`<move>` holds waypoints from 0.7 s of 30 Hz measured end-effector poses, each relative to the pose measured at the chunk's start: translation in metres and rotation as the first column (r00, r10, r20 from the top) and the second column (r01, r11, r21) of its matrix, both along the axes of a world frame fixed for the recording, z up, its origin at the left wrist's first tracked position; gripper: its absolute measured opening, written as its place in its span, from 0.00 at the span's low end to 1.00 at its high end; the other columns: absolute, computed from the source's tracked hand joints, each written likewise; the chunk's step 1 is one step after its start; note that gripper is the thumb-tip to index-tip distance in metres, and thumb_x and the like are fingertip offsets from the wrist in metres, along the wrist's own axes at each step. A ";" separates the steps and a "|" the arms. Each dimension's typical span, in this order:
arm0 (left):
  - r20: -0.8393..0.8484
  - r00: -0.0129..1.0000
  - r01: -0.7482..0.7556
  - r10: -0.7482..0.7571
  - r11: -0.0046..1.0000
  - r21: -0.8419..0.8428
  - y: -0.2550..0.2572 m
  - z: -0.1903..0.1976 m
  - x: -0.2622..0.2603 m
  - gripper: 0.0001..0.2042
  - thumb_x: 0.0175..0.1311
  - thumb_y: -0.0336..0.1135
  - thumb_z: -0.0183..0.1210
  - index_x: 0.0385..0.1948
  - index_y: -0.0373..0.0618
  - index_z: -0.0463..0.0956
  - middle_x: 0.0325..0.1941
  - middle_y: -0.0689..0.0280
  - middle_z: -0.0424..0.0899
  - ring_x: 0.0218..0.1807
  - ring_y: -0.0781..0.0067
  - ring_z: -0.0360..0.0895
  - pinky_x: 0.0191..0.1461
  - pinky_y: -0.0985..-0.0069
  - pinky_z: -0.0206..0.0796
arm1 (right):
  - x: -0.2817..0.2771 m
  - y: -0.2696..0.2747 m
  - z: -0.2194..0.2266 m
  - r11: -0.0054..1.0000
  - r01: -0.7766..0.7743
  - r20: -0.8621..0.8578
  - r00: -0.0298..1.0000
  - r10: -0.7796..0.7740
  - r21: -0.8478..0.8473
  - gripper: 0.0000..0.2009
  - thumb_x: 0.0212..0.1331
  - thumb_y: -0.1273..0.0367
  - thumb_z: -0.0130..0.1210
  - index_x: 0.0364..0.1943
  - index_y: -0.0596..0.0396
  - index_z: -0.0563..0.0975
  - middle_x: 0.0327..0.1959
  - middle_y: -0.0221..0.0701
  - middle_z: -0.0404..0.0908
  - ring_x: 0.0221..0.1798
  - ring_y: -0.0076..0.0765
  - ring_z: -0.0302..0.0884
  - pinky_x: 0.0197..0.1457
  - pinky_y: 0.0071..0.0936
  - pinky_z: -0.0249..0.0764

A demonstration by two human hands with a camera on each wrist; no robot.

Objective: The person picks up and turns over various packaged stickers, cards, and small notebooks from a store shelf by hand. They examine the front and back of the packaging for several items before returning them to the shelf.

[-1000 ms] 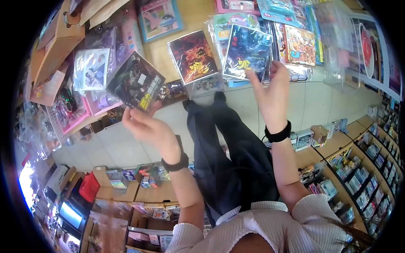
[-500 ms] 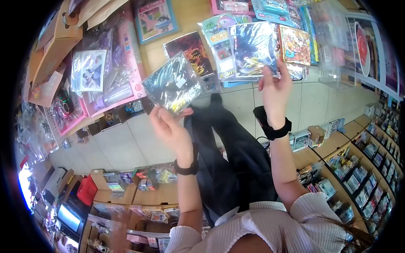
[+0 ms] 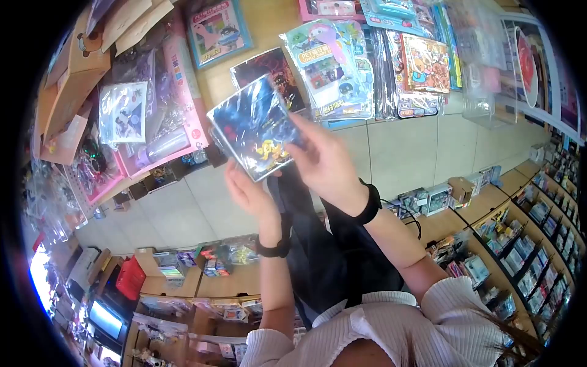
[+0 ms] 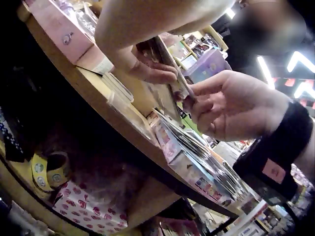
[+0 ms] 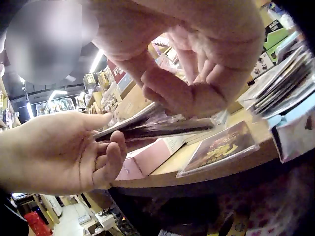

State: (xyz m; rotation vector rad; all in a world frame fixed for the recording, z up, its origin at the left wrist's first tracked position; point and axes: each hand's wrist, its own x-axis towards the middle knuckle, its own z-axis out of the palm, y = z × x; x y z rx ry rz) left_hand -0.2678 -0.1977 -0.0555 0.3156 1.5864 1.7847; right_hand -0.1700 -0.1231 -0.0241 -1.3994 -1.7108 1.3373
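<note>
One blue packet (image 3: 254,122) sits between both hands, over a darker packet (image 5: 162,131). Slick wrapping could let the two slide apart if either pinch loosens. Its long axis runs far left to near right, yellow lettering at the near end. The left hand (image 3: 254,199) pinches the near side, the right hand (image 3: 327,162) the right edge. Beyond, a red-and-black packet (image 3: 284,79) lies on the table (image 3: 269,24).
</note>
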 end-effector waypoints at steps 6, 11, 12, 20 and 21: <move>-0.219 0.976 -0.063 0.016 0.976 -0.211 -0.009 -0.008 -0.013 0.14 0.67 0.34 0.45 0.49 0.35 0.61 0.41 0.58 0.74 0.36 0.73 0.74 0.31 0.79 0.70 | -0.006 0.004 -0.003 0.992 -0.078 0.037 0.997 0.074 0.099 0.15 0.52 0.74 0.53 0.46 0.61 0.71 0.34 0.40 0.74 0.31 0.49 0.74 0.33 0.36 0.70; -0.296 0.925 -0.282 0.239 0.953 -0.111 -0.007 0.001 -0.030 0.12 0.68 0.40 0.45 0.38 0.40 0.62 0.26 0.63 0.75 0.20 0.79 0.69 0.21 0.83 0.59 | -0.022 0.016 -0.015 0.966 -0.130 0.151 0.984 0.097 0.224 0.17 0.49 0.76 0.51 0.46 0.59 0.71 0.44 0.42 0.71 0.50 0.50 0.68 0.53 0.38 0.65; -0.297 0.923 -0.288 0.245 0.952 -0.108 -0.009 0.000 -0.033 0.12 0.68 0.40 0.45 0.38 0.40 0.62 0.26 0.63 0.75 0.20 0.79 0.69 0.21 0.83 0.59 | -0.029 0.018 -0.020 0.964 -0.135 0.150 0.983 0.103 0.227 0.17 0.49 0.76 0.51 0.46 0.59 0.71 0.44 0.42 0.71 0.50 0.50 0.68 0.53 0.38 0.65; -0.335 0.934 -0.211 0.127 0.951 -0.226 -0.023 -0.003 -0.051 0.10 0.68 0.36 0.44 0.42 0.38 0.62 0.25 0.62 0.74 0.18 0.82 0.65 0.20 0.84 0.55 | -0.061 0.030 -0.057 0.791 -0.427 0.582 0.805 0.112 0.439 0.24 0.49 0.73 0.47 0.55 0.59 0.65 0.58 0.45 0.61 0.64 0.53 0.52 0.67 0.51 0.44; -0.329 0.937 -0.208 0.118 0.945 -0.253 -0.020 -0.001 -0.049 0.12 0.68 0.35 0.45 0.47 0.39 0.60 0.27 0.62 0.74 0.19 0.82 0.66 0.20 0.85 0.55 | -0.059 0.029 -0.056 0.791 -0.436 0.584 0.802 0.125 0.430 0.25 0.47 0.75 0.48 0.55 0.60 0.65 0.58 0.46 0.61 0.64 0.53 0.52 0.67 0.51 0.44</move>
